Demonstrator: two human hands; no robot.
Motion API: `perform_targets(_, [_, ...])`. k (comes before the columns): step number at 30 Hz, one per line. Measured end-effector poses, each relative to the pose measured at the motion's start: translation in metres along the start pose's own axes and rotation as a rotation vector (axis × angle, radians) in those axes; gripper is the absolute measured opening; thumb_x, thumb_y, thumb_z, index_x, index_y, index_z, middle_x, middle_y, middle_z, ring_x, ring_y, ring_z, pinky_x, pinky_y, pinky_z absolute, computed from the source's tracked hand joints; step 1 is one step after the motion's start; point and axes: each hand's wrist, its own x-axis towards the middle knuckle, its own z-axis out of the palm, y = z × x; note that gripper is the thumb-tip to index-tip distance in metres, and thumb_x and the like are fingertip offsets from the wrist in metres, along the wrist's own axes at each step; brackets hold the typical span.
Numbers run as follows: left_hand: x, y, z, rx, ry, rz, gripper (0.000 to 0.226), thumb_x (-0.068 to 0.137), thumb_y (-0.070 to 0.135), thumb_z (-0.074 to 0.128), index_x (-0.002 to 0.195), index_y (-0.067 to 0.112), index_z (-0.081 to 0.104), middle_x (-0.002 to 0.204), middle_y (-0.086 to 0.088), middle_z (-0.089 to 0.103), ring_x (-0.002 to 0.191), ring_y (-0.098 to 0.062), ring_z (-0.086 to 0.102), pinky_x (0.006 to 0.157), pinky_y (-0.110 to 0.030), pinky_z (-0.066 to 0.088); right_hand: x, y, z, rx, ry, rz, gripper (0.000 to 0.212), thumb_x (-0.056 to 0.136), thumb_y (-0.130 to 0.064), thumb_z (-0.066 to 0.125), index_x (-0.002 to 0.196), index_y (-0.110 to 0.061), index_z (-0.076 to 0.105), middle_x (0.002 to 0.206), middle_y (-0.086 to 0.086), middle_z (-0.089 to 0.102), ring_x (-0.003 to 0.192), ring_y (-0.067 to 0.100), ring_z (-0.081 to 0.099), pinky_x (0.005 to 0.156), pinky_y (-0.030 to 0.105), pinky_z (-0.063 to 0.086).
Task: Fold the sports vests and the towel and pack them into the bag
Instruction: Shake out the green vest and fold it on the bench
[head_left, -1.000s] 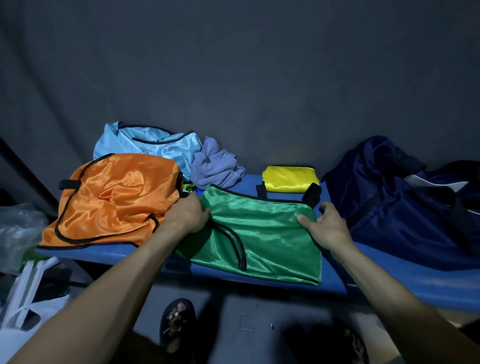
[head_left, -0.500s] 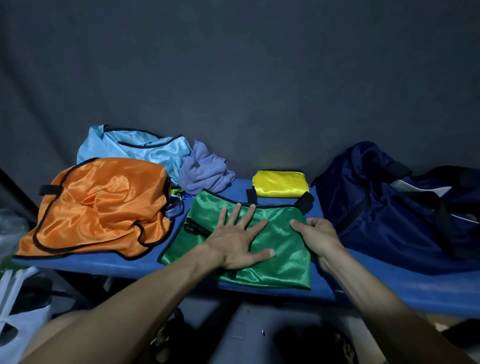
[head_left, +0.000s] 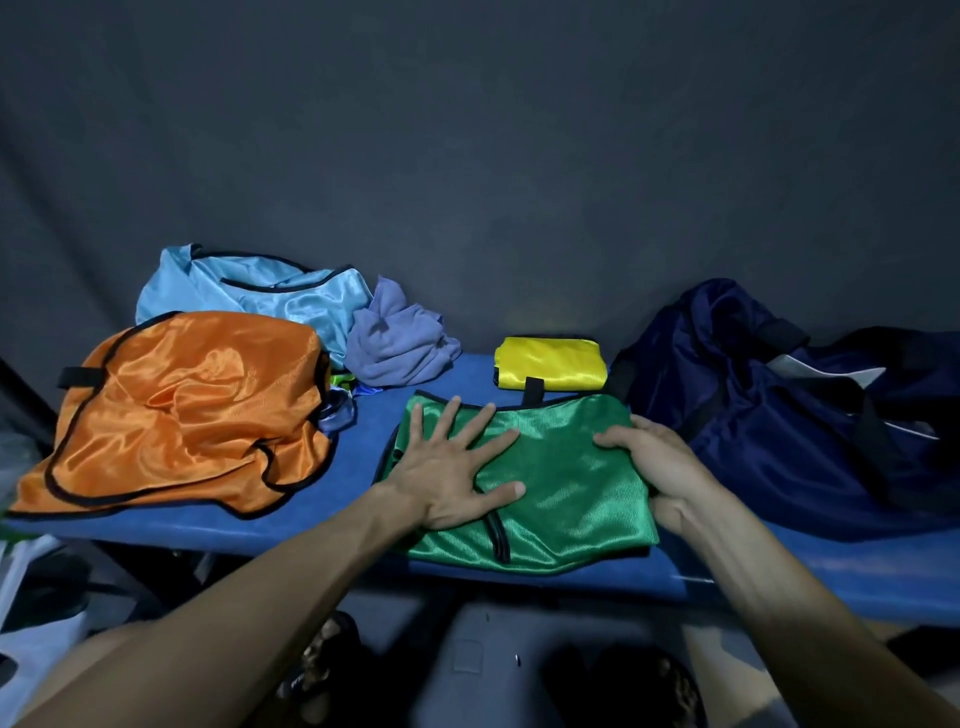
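Glossy, ribbed green vest (head_left: 566, 483) cloth under my left hand (head_left: 452, 467). At ten o'clock the orange vest (head_left: 187, 410) shines like satin; the purple towel (head_left: 397, 345) at eleven looks matt and soft.

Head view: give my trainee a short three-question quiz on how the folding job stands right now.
1. True or false: the yellow vest is already folded small and lies behind the green vest.
2. How does the left hand touch the green vest? A) pinches a corner B) presses flat with spread fingers C) hovers above it
3. Name the two vests lying unfolded at the left of the blue bench.

Key:
1. True.
2. B; meanwhile the right hand grips the vest's right edge.
3. The orange vest and the light blue vest; the purple towel is crumpled too, and the navy bag waits at right.
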Motion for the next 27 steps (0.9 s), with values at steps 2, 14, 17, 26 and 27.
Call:
perform_targets(2, [-0.003,-0.004,-0.003,-0.036,-0.020,0.017,0.084,0.083,0.091,0.014,0.157,0.053,0.001,0.168,0.012,-0.014,0.154,-0.032,-0.018,0.116,-0.070,-0.013,-0.006,-0.005,0.010,0.025,-0.033,-0.036,0.026,0.091,0.006,0.059,0.115,-0.004,0.065,0.101,0.023,0.074,0.074,0.030,0.074,0.058,0.037,0.061])
perform_targets(14, [-0.018,-0.053,-0.058,-1.536,0.033,-0.474,0.039,0.103,0.049,0.051,0.110,0.014,0.068,0.093,-0.007,0.069,0.082,-0.021,0.067,0.069,-0.031,0.056,0.012,0.034,0.159,-0.618,-0.355,-0.389,0.074,0.094,-0.012,0.065,0.157,-0.011,0.027,0.067,0.013,0.053,0.051,0.022,0.048,0.043,0.027,0.037])
perform_targets(17, [-0.012,-0.063,-0.037,-1.575,0.082,-0.517,0.032,0.097,0.039,0.064,0.107,0.010,0.067,0.122,-0.022,0.067,0.098,-0.026,0.067,0.088,-0.040,0.054,0.018,0.054,0.159,-0.724,-0.447,-0.369,0.075,0.096,-0.026,0.067,0.159,-0.023,0.025,0.088,0.011,0.066,0.058,0.020,0.062,0.047,0.032,0.050])
perform_targets(26, [-0.007,-0.066,-0.020,-0.972,0.291,-0.518,0.057,0.101,0.023,0.063,0.152,0.008,0.042,0.151,-0.012,0.049,0.133,-0.027,0.052,0.110,-0.034,0.042,-0.003,0.065,0.087,-1.259,-0.511,-0.912,0.056,0.087,-0.061,0.065,0.128,-0.024,0.063,0.101,-0.009,0.060,0.085,0.003,0.053,0.078,0.023,0.043])
perform_targets(27, [-0.007,-0.064,-0.020,-0.932,0.313,-0.505,0.057,0.101,0.023,0.063,0.152,0.008,0.042,0.153,-0.011,0.048,0.139,-0.027,0.047,0.112,-0.032,0.037,-0.009,0.071,0.080,-1.384,-0.509,-0.972,0.063,0.086,-0.068,0.061,0.132,-0.025,0.060,0.109,-0.008,0.056,0.097,0.008,0.052,0.085,0.026,0.043])
